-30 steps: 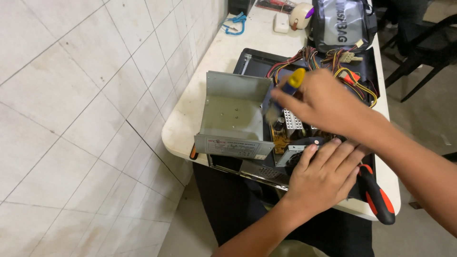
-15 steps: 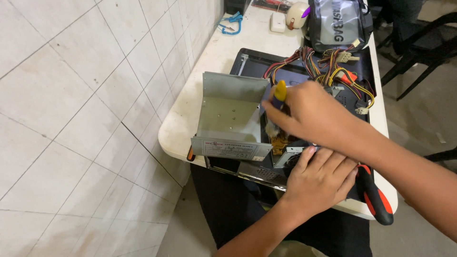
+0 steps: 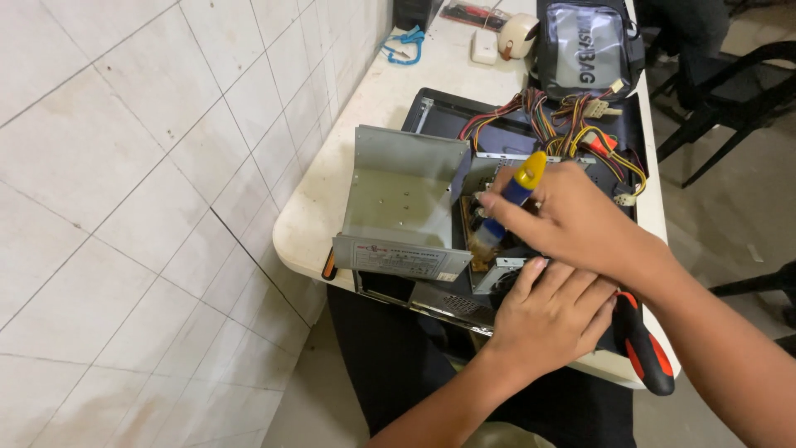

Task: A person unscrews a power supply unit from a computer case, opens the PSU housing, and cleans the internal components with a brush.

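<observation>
Gripping a blue-and-yellow screwdriver [image 3: 516, 199], the right hand [image 3: 580, 220] has its fingers curled tight around the handle, with the yellow cap standing clear above the knuckles and the tool tilted so that its lower end points down into the opened power supply unit [image 3: 464, 249]. The tip itself is hidden among the internal parts, so the exact contact point cannot be told. The left hand [image 3: 551, 315] lies palm-down just in front of the unit, fingers spread and nearly flat, pressing on the near edge of its inner assembly; it holds nothing. The grey metal cover [image 3: 404, 211] of the unit stands open to the left of the internals, its inner face upward and its labelled flange turned toward the person. Behind the unit, a bundle of coloured wires [image 3: 572, 124] fans out over a black computer case [image 3: 452, 112] that lies flat beneath it. A red-and-black handled tool [image 3: 645, 348] rests to the right of the unit, by the left hand, at the near edge of the cream table [image 3: 373, 108]. Far behind the unit sit a clear-fronted bag [image 3: 587, 50], a roll of tape [image 3: 520, 33] and a blue cord [image 3: 404, 43]. White wall tiles [image 3: 149, 166] border the table on the left of the unit.
</observation>
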